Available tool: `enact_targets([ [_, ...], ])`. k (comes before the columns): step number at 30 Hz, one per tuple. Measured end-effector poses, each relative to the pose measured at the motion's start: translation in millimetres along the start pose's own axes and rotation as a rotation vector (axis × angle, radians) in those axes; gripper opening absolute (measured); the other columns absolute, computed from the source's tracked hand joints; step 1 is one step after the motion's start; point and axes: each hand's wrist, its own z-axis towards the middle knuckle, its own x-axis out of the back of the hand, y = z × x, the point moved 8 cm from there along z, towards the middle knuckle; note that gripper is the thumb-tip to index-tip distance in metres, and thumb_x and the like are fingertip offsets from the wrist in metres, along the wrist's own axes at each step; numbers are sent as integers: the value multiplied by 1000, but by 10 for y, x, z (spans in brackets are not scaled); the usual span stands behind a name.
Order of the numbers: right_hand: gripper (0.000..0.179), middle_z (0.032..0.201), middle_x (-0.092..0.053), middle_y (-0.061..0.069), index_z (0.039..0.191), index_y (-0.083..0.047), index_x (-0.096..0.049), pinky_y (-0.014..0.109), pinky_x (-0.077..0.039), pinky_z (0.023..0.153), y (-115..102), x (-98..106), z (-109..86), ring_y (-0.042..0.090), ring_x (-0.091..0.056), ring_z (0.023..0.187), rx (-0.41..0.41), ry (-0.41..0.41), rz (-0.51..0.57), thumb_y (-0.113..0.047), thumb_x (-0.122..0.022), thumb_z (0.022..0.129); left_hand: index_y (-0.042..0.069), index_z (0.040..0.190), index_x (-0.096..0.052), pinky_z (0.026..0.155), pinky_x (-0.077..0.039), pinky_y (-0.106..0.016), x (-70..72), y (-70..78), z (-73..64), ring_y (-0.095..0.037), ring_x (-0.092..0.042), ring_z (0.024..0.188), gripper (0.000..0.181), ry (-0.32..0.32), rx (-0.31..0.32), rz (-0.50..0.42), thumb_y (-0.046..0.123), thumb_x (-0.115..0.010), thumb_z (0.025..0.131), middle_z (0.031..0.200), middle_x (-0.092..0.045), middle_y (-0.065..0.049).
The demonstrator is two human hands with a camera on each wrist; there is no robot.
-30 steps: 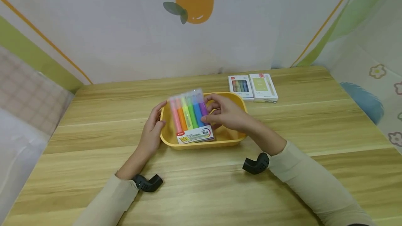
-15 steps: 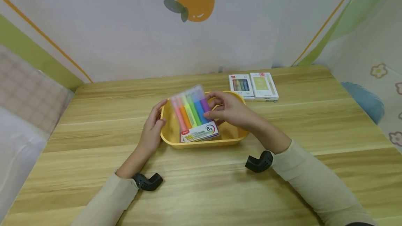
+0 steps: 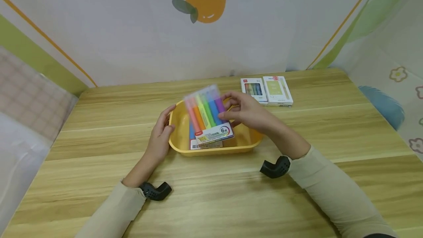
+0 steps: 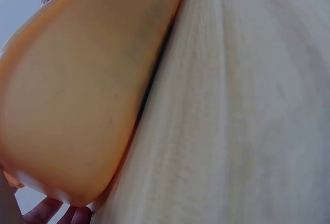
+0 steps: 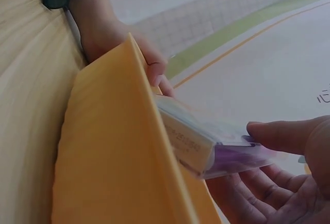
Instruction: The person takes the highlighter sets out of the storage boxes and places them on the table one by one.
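A clear pack of highlighters (image 3: 209,115) in several colours, from pink to purple, is tilted above the yellow basket (image 3: 244,140). My right hand (image 3: 247,111) pinches the pack's right side; the right wrist view shows the thumb on top of the pack (image 5: 232,157) and the other fingers beneath. On the basket's left end my left hand (image 3: 159,135) grips the rim, thumb toward the near side. Below the raised pack lies another flat pack (image 3: 192,131), with a blue strip and white lower edge showing and the rest hidden. The left wrist view holds mostly the basket's outer wall (image 4: 67,90).
Two small boxes stand side by side behind the basket to the right: a white box with a colour window (image 3: 253,90) and a white and green box (image 3: 277,91). All rest on a wooden table (image 3: 211,201), which ends at a printed cloth backdrop (image 3: 132,39).
My right hand has lifted the highlighter pack up and a little rightward, tilting it more. The pack beneath has come into sight. My left hand stays on the basket rim.
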Motion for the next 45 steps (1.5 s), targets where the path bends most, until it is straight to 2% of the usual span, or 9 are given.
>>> enact_targets([
  [11, 48, 108, -61, 14, 134, -6, -51, 42, -63, 73, -47, 119, -8, 24, -69, 89, -1, 48, -8, -11, -72, 91, 16, 155, -38, 82, -52, -16, 11, -5, -3, -36, -54, 120, 60, 5, 3, 8, 2, -35, 97, 149, -48, -24],
  [19, 48, 107, -60, 14, 134, -6, -50, 41, -63, 74, -37, 154, -12, 25, -68, 89, -10, 63, -12, -11, -71, 92, 18, 156, -37, 87, -50, -14, 6, -5, -2, -34, -51, 130, 59, 2, 3, 33, 3, -35, 98, 154, -44, -21],
  [27, 47, 108, -59, 15, 136, -7, -51, 39, -63, 75, -27, 196, -14, 26, -68, 91, -10, 82, -33, -12, -70, 93, 19, 156, -38, 93, -51, -23, -1, 9, 0, -32, -50, 134, 59, 1, 6, 55, 5, -36, 99, 155, -44, -18],
  [37, 46, 109, -60, 15, 137, -8, -52, 39, -62, 76, -38, 254, -14, 26, -69, 91, -10, 99, -40, -13, -69, 94, 18, 155, -38, 87, -51, -17, -5, 10, 1, -33, -52, 129, 59, 1, 3, 40, 5, -36, 98, 154, -45, -20],
  [45, 48, 109, -59, 15, 139, -7, -51, 39, -63, 75, -36, 300, -10, 26, -69, 91, -8, 111, -33, -12, -69, 94, 21, 155, -38, 84, -53, -18, -2, 5, -1, -33, -53, 127, 60, -1, 14, 28, 5, -36, 97, 152, -46, -19],
])
